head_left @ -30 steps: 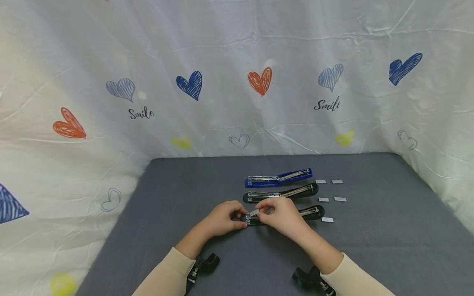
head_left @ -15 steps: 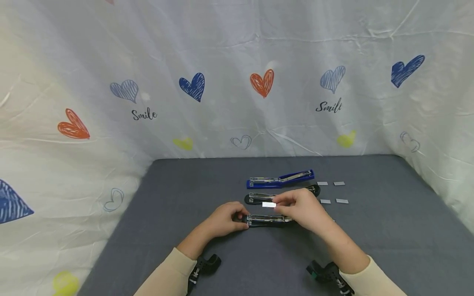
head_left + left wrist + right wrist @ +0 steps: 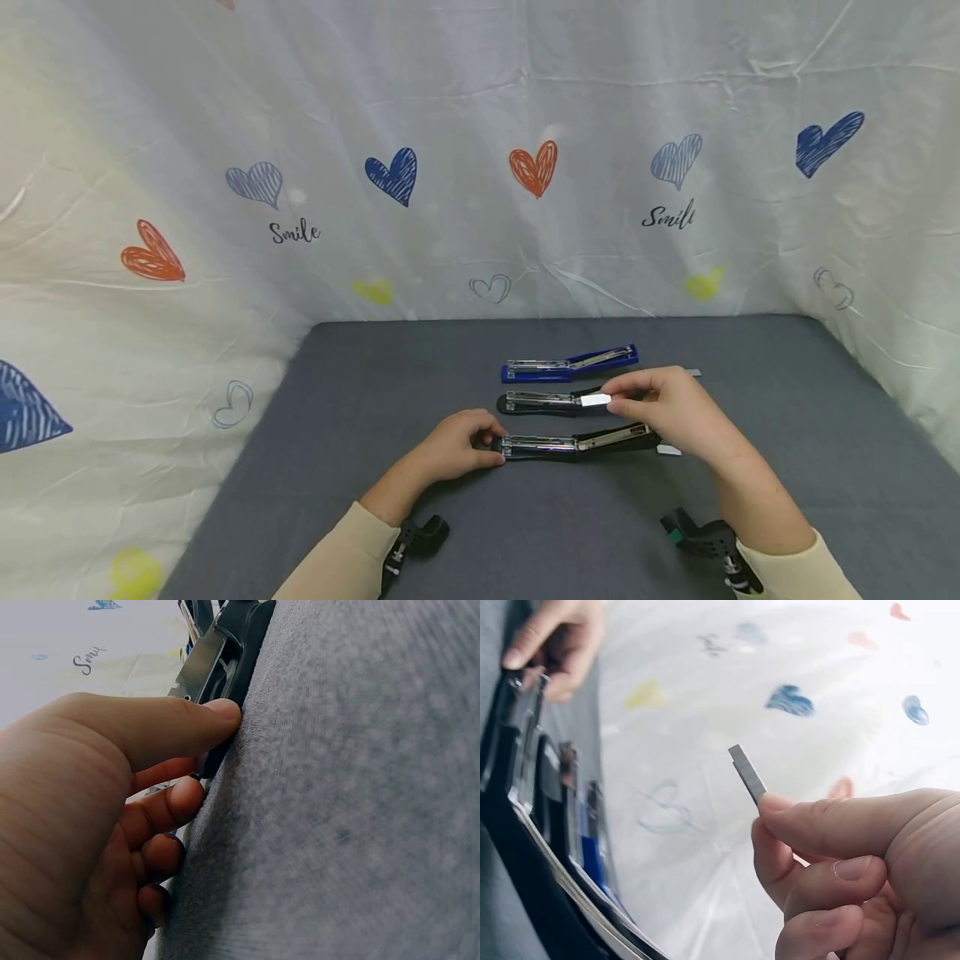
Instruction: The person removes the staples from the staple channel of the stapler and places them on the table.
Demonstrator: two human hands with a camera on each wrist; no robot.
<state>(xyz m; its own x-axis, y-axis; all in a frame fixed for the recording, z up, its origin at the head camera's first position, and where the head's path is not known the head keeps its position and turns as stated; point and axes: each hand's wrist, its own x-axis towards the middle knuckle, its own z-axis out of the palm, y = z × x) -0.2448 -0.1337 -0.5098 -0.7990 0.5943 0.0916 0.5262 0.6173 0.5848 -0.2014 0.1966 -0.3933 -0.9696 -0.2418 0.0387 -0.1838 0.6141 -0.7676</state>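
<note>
My left hand (image 3: 456,446) pinches the left end of the nearest black stapler (image 3: 538,448), which lies unfolded on the table with its metal magazine exposed. In the left wrist view, the thumb presses the stapler's end (image 3: 219,754) while the other fingers curl on its far side. Thumb and forefinger of my right hand (image 3: 678,410) pinch a strip of staples (image 3: 596,400), raised above the table. The right wrist view shows this strip (image 3: 748,778) jutting past the fingertips. Behind lies a second unfolded black stapler (image 3: 538,405), its right part partly covered by the right hand.
A blue unfolded stapler (image 3: 534,376) lies farthest back. One loose staple strip (image 3: 669,450) is at the near stapler's right end. Another strip (image 3: 693,372) shows beyond the right hand. A white curtain with printed hearts (image 3: 480,208) stands behind the grey-covered table (image 3: 390,375).
My right hand has moved rightward from the near stapler's left end, carrying the staple strip and uncovering that stapler. My left hand has stayed on the stapler's end.
</note>
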